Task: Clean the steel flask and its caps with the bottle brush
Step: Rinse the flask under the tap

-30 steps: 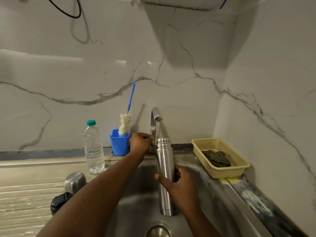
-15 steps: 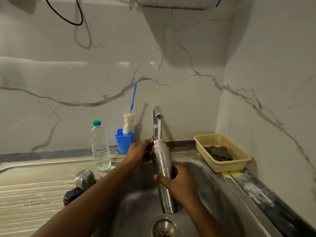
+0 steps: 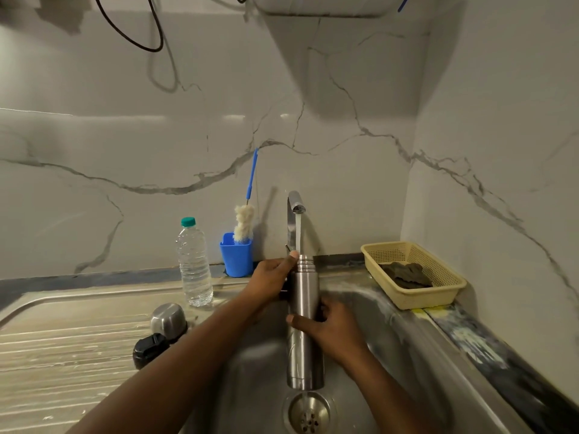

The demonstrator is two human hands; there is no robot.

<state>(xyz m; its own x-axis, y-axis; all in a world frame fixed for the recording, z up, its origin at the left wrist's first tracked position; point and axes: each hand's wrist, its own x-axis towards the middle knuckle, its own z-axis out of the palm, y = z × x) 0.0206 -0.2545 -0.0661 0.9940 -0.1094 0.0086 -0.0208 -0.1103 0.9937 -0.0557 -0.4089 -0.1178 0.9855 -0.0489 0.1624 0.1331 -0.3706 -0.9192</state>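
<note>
While the steel cap (image 3: 167,317) and black cap (image 3: 148,350) lie on the drainboard (image 3: 62,355) and the bottle brush (image 3: 244,222) stands in its cup, the left hand (image 3: 271,277) curls its fingers round the neck of the steel flask (image 3: 302,286). The flask stands upright in the sink (image 3: 391,324) under the running tap (image 3: 294,205). It is rigid, and probably slippery when wet, so it is best gripped mid-body, where the right hand (image 3: 332,330) wraps it.

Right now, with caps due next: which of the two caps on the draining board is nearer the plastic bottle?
The rounded steel cap; the black plastic cap lies farther from the clear plastic bottle.
</note>
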